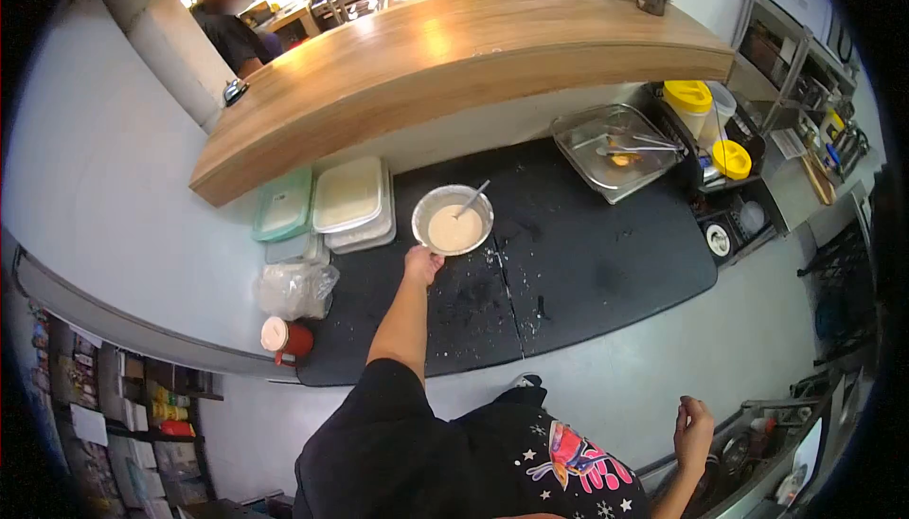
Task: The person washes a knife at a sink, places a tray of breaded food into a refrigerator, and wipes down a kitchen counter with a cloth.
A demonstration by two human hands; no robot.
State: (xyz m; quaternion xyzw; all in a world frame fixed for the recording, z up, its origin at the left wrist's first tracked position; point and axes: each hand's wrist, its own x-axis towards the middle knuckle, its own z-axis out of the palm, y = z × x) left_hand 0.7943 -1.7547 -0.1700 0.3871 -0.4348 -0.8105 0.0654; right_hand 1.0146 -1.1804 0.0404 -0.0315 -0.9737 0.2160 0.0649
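A round metal bowl [423, 217] stands on the black table, part full of a pale, creamy batter [449, 234]. A spoon [472, 199] leans in it, its handle resting over the far right rim. My left hand [424, 264] grips the bowl's near left edge, fingers closed on the rim. Out to the right, away from the table, my right hand [696, 421] hangs in the air with its fingers loosely bent and apart; I see nothing in it.
Lidded food containers [350, 199], a plastic bag [296, 289] and a red jug [293, 338] line the table's left side. A glass baking dish [609, 161] with tongs sits at the back right. Behind rises a wooden counter [454, 41]; a person [227, 17] is beyond it.
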